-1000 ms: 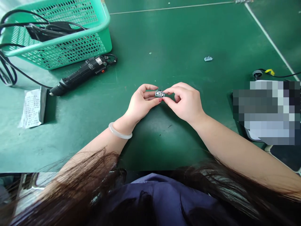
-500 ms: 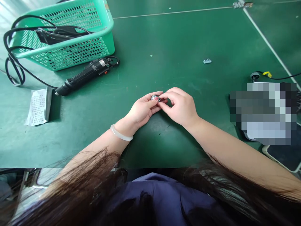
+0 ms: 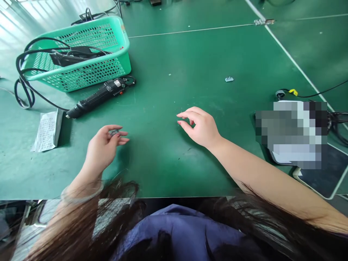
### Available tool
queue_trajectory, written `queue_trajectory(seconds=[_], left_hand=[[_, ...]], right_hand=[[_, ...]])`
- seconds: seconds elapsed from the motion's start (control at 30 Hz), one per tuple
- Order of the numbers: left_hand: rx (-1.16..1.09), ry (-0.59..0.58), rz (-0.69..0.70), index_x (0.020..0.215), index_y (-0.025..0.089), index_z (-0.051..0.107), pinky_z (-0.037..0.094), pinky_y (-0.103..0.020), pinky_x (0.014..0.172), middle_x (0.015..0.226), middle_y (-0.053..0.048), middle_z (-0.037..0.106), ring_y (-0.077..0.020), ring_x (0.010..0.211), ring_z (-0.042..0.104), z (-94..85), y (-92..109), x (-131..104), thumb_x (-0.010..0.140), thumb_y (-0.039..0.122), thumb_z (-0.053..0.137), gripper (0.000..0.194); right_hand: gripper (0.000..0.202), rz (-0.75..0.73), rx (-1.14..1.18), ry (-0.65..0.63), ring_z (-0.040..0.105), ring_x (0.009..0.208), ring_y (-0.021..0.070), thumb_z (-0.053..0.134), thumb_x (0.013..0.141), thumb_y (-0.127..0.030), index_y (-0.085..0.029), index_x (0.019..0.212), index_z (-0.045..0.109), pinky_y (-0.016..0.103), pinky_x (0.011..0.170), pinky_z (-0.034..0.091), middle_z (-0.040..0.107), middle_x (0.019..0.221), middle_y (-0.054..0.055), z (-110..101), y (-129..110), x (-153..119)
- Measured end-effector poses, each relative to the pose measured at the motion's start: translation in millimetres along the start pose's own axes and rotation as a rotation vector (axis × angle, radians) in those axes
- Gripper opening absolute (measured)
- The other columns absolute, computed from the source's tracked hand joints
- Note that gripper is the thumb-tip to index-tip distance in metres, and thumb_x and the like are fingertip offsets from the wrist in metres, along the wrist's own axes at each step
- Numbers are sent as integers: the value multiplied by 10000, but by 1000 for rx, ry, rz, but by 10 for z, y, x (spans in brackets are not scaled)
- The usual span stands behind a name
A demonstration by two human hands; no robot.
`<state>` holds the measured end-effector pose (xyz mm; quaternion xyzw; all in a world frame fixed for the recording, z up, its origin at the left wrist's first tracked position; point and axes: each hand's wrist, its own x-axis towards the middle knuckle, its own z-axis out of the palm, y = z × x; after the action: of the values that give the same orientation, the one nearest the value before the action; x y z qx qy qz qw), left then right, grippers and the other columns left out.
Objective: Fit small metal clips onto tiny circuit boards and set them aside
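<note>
While one small grey part (image 3: 114,132) sits in the grip of the left hand (image 3: 101,149), pinched between its thumb and fingers and partly hidden by them, the right hand (image 3: 201,127) is well apart from it over the table, its thumb and forefinger tips slightly parted with green showing between them. A second small piece (image 3: 229,79), pale grey, lies on its own beyond the right hand. There is one black electric screwdriver (image 3: 98,96) with an orange-red switch, lying aslant just in front of one green plastic basket (image 3: 89,75) with perforated walls. The basket holds a black box-like item (image 3: 70,56) and black cables (image 3: 27,54), which loop over its left side; how many cables, I cannot tell. Near the screwdriver's nose lies one paper packet (image 3: 46,130) covered in lines of writing, too small to read. One pixelated object (image 3: 290,134) stands at the right, with one yellow tag (image 3: 293,92) on a thin black cable behind it. One pale bangle (image 3: 81,199) circles the left wrist.

The tabletop (image 3: 154,156) is smooth, glossy green, flecked with tiny specks and scratches; pale seams cross it, meeting at a small fitting (image 3: 263,22). Light glares off the far left corner. Below the near edge, part of a metal frame (image 3: 38,215) shows at left.
</note>
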<state>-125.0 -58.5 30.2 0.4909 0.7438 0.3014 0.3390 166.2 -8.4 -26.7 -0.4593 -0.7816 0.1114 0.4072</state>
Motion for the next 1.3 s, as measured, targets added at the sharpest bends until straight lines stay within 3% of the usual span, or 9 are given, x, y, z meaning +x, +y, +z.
queue_trajectory(seconds=[0.07, 0.17, 0.3, 0.47, 0.67, 0.83, 0.97, 1.17, 1.3], left_hand=[[459, 74, 64, 1138, 229, 614, 497, -414, 980, 1054, -55, 757, -234, 962, 726, -253, -181, -90, 914, 247, 507, 249], [838, 194, 84, 1136, 314, 635, 472, -373, 792, 997, -30, 749, -280, 899, 688, -552, -394, -201, 927, 339, 459, 274], [992, 30, 137, 1207, 362, 609, 429, -328, 725, 1004, -18, 738, -264, 891, 659, -762, -525, -254, 950, 341, 395, 335], [1007, 12, 219, 1208, 382, 589, 449, -323, 784, 977, -4, 742, -258, 937, 647, -817, -557, -233, 961, 392, 405, 308], [1077, 58, 144, 1083, 298, 630, 387, -289, 686, 787, -41, 671, -261, 750, 624, -841, -511, -242, 956, 512, 409, 333], [1048, 25, 132, 1065, 341, 654, 355, -265, 654, 762, -15, 655, -242, 731, 607, -885, -544, -213, 921, 529, 476, 297], [1010, 116, 172, 1015, 390, 691, 355, -278, 646, 742, 7, 656, -236, 714, 606, -912, -681, -163, 903, 503, 503, 246], [856, 201, 205, 1009, 416, 732, 430, -328, 711, 894, 33, 741, -252, 817, 664, -907, -796, -163, 879, 518, 569, 233], [646, 168, 54, 965, 400, 739, 483, -423, 956, 1115, 74, 755, -280, 1111, 674, -880, -691, -192, 825, 491, 664, 183]], right_hand=[[157, 27, 0, -27, 528, 602, 118, 640, 907, -221, -190, 1000, 764, 300, 625, 490, 732, 958, 50, 8, 7, 5], [168, 38, 7, -48, 520, 599, 118, 629, 909, -221, -190, 1005, 763, 304, 638, 491, 731, 958, 52, 14, 9, 9], [173, 50, 13, -51, 510, 589, 117, 619, 906, -221, -192, 996, 763, 306, 628, 485, 728, 946, 51, 12, 13, 10], [177, 86, 14, -59, 505, 579, 114, 614, 901, -221, -199, 991, 765, 306, 619, 481, 728, 933, 46, 0, 18, 11], [179, 92, 27, -51, 510, 571, 107, 621, 896, -211, -193, 994, 769, 304, 619, 483, 727, 934, 44, 2, 23, 10], [180, 100, 38, -64, 513, 576, 109, 614, 896, -204, -194, 991, 767, 308, 628, 491, 724, 933, 44, 3, 19, 12], [178, 106, 42, -66, 516, 576, 112, 611, 894, -208, -198, 981, 766, 313, 625, 492, 725, 937, 45, 2, 26, 12], [177, 117, 31, -77, 509, 569, 110, 608, 897, -203, -205, 978, 764, 314, 624, 490, 725, 947, 44, 6, 33, 7], [172, 109, 34, -81, 499, 559, 105, 616, 897, -202, -192, 974, 770, 307, 615, 480, 725, 945, 49, 9, 37, 6]])
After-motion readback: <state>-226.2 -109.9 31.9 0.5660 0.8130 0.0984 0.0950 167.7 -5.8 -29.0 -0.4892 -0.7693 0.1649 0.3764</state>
